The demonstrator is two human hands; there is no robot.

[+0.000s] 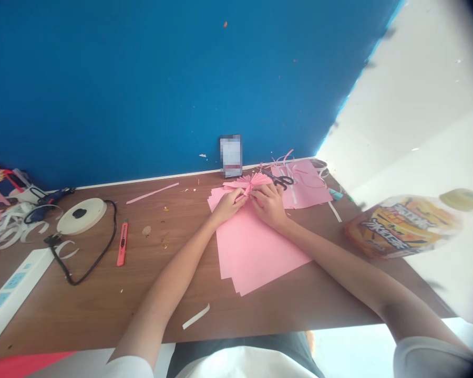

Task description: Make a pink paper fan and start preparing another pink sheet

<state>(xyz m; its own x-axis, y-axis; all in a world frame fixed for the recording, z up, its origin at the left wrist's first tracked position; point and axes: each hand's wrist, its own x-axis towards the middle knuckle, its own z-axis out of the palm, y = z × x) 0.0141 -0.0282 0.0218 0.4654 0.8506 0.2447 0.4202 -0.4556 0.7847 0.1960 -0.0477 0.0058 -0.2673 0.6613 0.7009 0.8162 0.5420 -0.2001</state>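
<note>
A pink pleated paper fan (pixel 249 182) lies on a stack of pink paper sheets (pixel 252 247) on the brown table (pixel 150 294). My left hand (pixel 227 203) has its fingers curled and pinches the fan's lower left edge. My right hand (pixel 268 203) is closed on the fan's lower right side, its fingertips meeting those of the left hand at the fan's middle. Black-handled scissors (pixel 280 180) lie just beyond my right hand on more pink paper (pixel 308 185).
A phone (pixel 230 156) leans against the blue wall. An orange utility knife (pixel 122 242), a white tape roll (pixel 81 215), a black cable (pixel 98 254), a white power strip (pixel 11 291) and paper strips (pixel 3 228) lie at left. A yellow snack bag (pixel 402 226) sits at right.
</note>
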